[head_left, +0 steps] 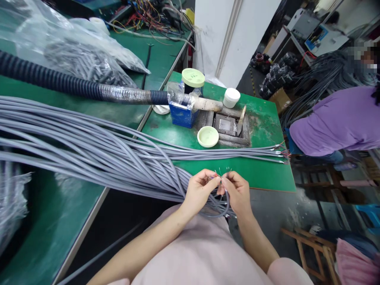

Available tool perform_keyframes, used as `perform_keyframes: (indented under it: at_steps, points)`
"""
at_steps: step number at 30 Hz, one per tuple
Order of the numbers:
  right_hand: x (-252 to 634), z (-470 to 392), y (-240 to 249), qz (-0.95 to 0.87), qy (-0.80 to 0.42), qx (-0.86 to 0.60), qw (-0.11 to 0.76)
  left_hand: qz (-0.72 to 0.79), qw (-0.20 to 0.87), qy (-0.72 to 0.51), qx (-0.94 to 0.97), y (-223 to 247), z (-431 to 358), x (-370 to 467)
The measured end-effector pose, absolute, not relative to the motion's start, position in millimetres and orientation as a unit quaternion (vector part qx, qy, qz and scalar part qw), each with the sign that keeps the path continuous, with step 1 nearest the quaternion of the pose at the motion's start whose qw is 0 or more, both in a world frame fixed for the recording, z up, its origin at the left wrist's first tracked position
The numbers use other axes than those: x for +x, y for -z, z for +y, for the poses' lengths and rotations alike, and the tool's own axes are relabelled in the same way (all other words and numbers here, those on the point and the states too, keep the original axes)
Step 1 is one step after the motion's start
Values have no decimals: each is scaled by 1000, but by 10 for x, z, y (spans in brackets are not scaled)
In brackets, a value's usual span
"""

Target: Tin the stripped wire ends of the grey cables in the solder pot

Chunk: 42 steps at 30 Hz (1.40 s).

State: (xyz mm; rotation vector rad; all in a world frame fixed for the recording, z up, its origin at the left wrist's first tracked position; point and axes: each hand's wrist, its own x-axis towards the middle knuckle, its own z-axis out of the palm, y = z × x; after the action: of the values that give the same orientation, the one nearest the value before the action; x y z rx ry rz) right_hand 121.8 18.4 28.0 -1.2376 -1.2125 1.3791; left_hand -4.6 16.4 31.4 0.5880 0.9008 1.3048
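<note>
Pinching fine wires [228, 171] at the end of a grey cable [228, 200], left hand [203, 188] and right hand [238, 190] both closed on them by the near edge of the green bench [267, 174], seemingly so they fan upward! Alongside, the cable bundle [118, 152] sprawls over the bench, which likely takes its weight. Beyond, a row of cables [231, 151] lies straight, perhaps against tangling. Farther, a hose nozzle [208, 104] at a blue box [181, 115] points toward a square metal well [226, 125], probably for drawing fumes.
</note>
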Motion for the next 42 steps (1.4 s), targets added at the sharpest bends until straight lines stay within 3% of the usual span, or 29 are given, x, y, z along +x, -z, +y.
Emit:
perform_keyframes:
  at_steps: [20,24,27,29,32,37,42]
  points:
    - [1220,161,-278,-481,-535,-510,471,463,598,-581,301,-189,161,-68]
    - [1230,181,-295,-475,-537,-507,479,463,475,-601,445,-168,122,-95]
    - [1249,208,-313,-464,-543,-507,483,381,330,-595,626,-133,75,-126]
    - [1261,220,-318,-461,-545,-506,484,338,295,-590,672,-110,45,-134]
    - [1272,218,-318,-465,-548,-508,474,343,380,-601,614,-97,33,-132]
    - [1265,200,-347,-476,-554,-514,449,409,606,-598,330,-128,155,-154]
    - [1256,195,-403,-515,-526,-530,420,370,699,-541,287,-195,247,-187]
